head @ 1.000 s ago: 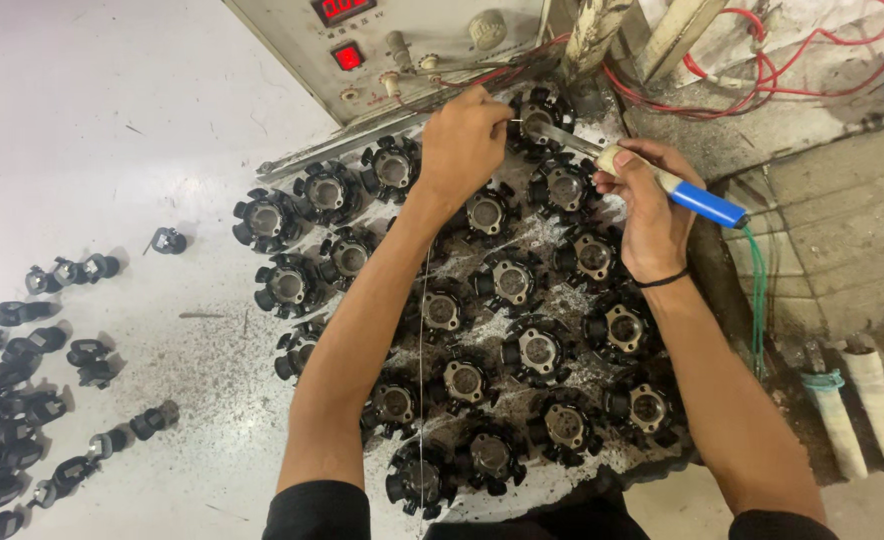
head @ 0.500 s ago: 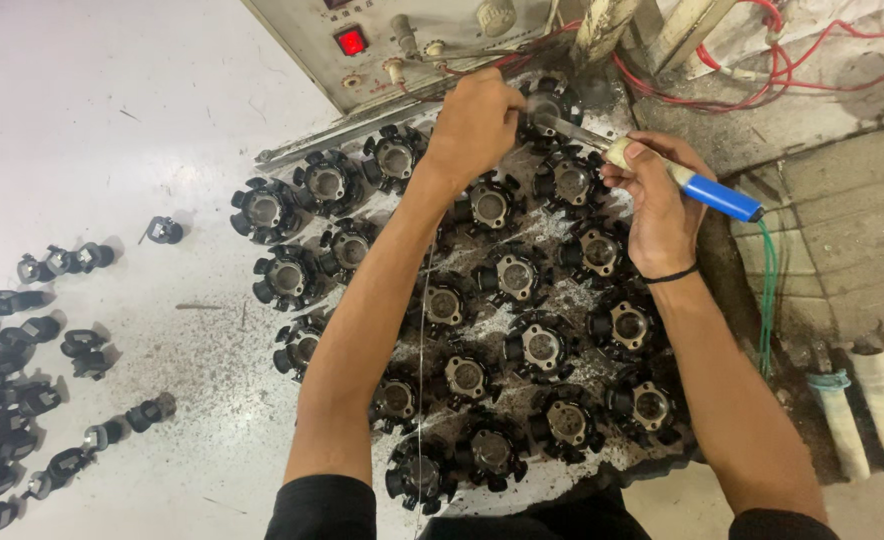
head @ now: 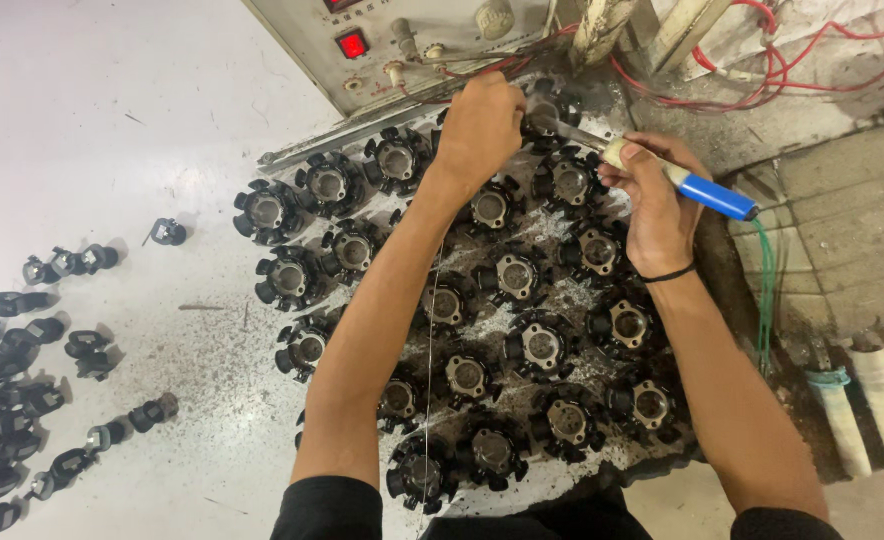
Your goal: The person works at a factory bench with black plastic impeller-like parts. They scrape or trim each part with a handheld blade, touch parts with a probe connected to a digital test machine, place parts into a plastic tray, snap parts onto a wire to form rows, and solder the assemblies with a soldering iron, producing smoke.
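Note:
My left hand (head: 479, 125) is closed over a black round stator-like part (head: 547, 108) at the far end of a cluster of such parts (head: 522, 345). My right hand (head: 652, 195) grips a soldering iron (head: 662, 172) with a blue-and-cream handle. Its metal tip points left and touches the part under my left hand. A green cord (head: 765, 280) trails from the handle down the right side. A thin wire strand (head: 429, 340) runs along my left forearm.
A grey control box (head: 412, 35) with a lit red switch (head: 352, 44) stands at the back, red wires (head: 792, 70) beside it. Several small black clips (head: 32, 390) lie scattered on the white table at left. Two wrapped white handles (head: 862, 410) lie at right.
The view has drifted slightly; both hands stay at the far part, with the iron's tip still against it. Nothing was picked up or let go.

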Demonstrator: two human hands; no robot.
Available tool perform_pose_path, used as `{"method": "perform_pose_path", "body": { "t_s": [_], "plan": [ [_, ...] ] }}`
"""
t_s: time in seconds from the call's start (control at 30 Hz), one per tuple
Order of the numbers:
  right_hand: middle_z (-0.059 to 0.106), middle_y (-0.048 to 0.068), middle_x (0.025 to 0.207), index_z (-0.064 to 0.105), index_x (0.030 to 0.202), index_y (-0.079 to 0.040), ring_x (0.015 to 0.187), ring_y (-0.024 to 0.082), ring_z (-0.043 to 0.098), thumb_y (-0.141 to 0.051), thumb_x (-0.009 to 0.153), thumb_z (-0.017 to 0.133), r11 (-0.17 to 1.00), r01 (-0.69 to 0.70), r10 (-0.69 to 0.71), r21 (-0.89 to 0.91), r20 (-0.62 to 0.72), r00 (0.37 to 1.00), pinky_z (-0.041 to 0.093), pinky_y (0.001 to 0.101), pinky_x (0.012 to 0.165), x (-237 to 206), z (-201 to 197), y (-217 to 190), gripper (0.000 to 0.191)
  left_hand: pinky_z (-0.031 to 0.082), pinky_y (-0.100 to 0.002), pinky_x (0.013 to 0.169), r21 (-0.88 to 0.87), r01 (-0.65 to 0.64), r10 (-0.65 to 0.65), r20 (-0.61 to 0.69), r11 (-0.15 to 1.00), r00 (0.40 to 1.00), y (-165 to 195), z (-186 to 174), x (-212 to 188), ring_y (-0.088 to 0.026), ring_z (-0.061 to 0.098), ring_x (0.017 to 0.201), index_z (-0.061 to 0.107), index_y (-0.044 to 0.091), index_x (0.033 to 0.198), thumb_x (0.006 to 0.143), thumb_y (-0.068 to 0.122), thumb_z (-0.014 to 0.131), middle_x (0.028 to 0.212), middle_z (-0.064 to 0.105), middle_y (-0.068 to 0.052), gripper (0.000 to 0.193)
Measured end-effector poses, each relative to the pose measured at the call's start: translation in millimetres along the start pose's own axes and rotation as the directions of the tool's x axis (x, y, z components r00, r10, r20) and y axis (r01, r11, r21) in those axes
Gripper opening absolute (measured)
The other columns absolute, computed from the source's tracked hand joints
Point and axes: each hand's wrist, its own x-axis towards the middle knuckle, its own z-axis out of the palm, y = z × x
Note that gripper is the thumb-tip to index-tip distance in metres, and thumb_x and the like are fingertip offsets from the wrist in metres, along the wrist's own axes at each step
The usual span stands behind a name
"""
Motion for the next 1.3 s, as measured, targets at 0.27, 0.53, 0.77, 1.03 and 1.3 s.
{"method": "perform_pose_path", "body": {
  "t_s": [0.27, 0.53, 0.77, 1.03, 1.3],
  "plan": [
    [0.072, 0.016, 0.102, 0.066, 0.117, 0.005, 0.086, 0.023, 0.073, -0.009, 0.100, 0.071, 1.000, 0.004, -0.004, 0.010, 0.004, 1.000, 0.061, 0.0341, 0.080, -1, 2, -2, 0.023, 0.056, -0.048, 0.078, -0.038, 0.023, -0.025, -0.044, 0.999, 0.999, 6, -6, -6, -0.037, 0.069, 0.087, 0.079, 0.007, 0.085, 0.081, 0.007, 0.072, 0.093, 0.070, -0.011, 0.008],
    [0.072, 0.018, 0.103, 0.066, 0.118, 0.007, 0.087, 0.023, 0.073, -0.008, 0.100, 0.070, 1.000, -0.012, 0.011, 0.022, 0.045, 0.999, 0.061, 0.0338, 0.082, -2, 2, -4, 0.024, 0.056, -0.049, 0.077, -0.020, 0.040, -0.040, -0.023, 0.999, 0.999, 7, -3, -5, -0.037, 0.070, 0.085, 0.078, 0.007, 0.087, 0.085, 0.006, 0.069, 0.094, 0.069, -0.010, 0.009],
    [0.072, 0.016, 0.103, 0.066, 0.117, 0.007, 0.087, 0.023, 0.073, -0.006, 0.099, 0.069, 0.999, 0.026, -0.026, 0.019, 0.009, 1.000, 0.061, 0.0338, 0.081, -1, 3, -4, 0.023, 0.055, -0.050, 0.075, -0.029, 0.067, -0.068, -0.034, 0.997, 0.997, 9, -5, -6, -0.039, 0.070, 0.084, 0.078, 0.008, 0.087, 0.084, 0.008, 0.072, 0.094, 0.070, -0.011, 0.007],
    [0.072, 0.015, 0.102, 0.067, 0.116, 0.007, 0.085, 0.021, 0.071, -0.006, 0.100, 0.070, 1.000, 0.029, -0.029, -0.008, 0.036, 0.999, 0.060, 0.0330, 0.079, -2, 3, -3, 0.021, 0.056, -0.050, 0.076, 0.020, 0.057, -0.057, 0.006, 0.998, 0.998, 10, -6, -3, -0.040, 0.070, 0.083, 0.077, 0.007, 0.085, 0.083, 0.008, 0.071, 0.093, 0.070, -0.013, 0.006],
    [0.073, 0.016, 0.102, 0.067, 0.117, 0.007, 0.086, 0.020, 0.072, -0.006, 0.100, 0.068, 0.999, 0.016, -0.015, -0.029, 0.042, 0.999, 0.060, 0.0321, 0.080, -1, 5, -4, 0.022, 0.056, -0.049, 0.076, 0.046, 0.029, -0.031, 0.032, 0.999, 0.999, 6, -4, -1, -0.039, 0.070, 0.084, 0.077, 0.006, 0.085, 0.083, 0.006, 0.071, 0.092, 0.071, -0.014, 0.007]
  ]
}}
